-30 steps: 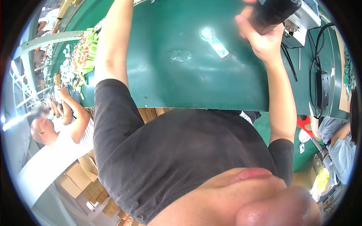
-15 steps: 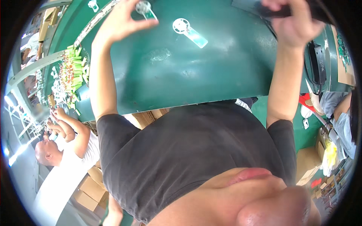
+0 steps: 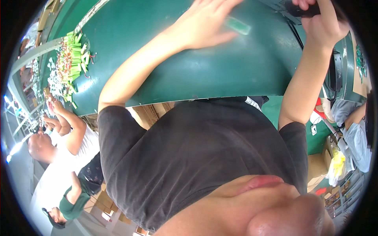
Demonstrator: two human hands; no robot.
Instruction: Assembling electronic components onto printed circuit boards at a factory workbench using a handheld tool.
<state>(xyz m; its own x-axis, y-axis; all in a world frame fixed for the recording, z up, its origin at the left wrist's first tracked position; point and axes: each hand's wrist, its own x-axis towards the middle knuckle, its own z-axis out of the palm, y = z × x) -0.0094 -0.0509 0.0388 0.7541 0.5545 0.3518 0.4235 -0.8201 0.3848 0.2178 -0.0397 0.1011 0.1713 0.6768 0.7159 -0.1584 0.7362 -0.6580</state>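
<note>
My left hand, smeared by motion, reaches over the green tabletop with thumb and fingers spread apart. Between them shows the green strip of a flat part; its round white end is hidden by the hand. Whether the hand touches this part I cannot make out. At the upper right, my right hand has its fingers bent around a dark object, partly cut off by the frame's edge; its kind does not show.
Bright green wired pieces lie heaped on the tabletop at the left. A black power adapter with a cable is right of my right forearm. Beyond the left side sits a person in white; cardboard boxes stand low on the right.
My left hand has swept right, from the upper left to the flat part, whose green strip now appears further right. My right hand and the dark object have shifted slightly right.
</note>
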